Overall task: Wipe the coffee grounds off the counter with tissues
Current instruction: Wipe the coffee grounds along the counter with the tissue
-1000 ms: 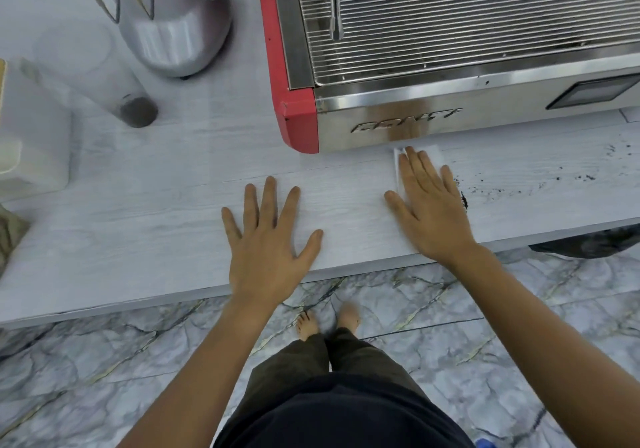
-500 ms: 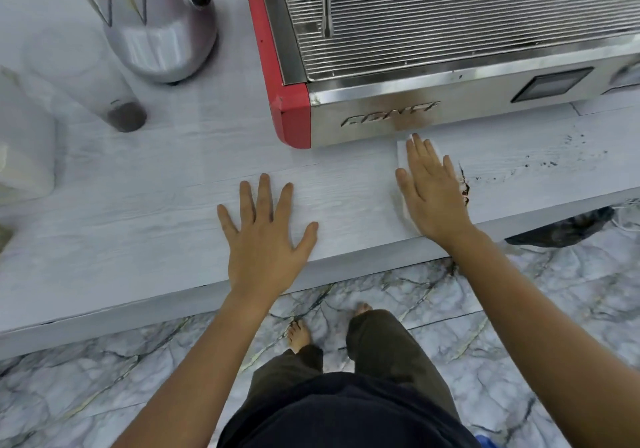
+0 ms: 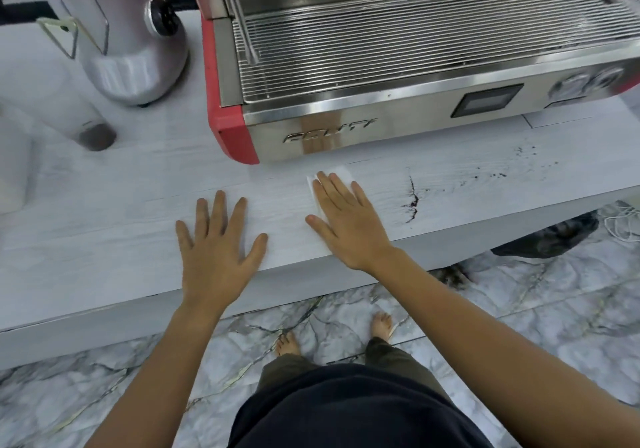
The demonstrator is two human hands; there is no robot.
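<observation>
Where grounds (image 3: 412, 201) lie, open counter (image 3: 104, 226).

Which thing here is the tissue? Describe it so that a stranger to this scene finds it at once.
Start at the espresso machine with the red side panel. On the pale counter just in front of its steel front, the right hand lies flat. The tissue is the thin white sheet under it, peeking out beyond the fingertips, brighter than the grey wood grain, left of the dark coffee grounds.

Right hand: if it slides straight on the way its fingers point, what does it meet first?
Most likely the front panel of the espresso machine. The right hand lies flat on the tissue, fingers pointing away toward it, with only bare counter between.
</observation>
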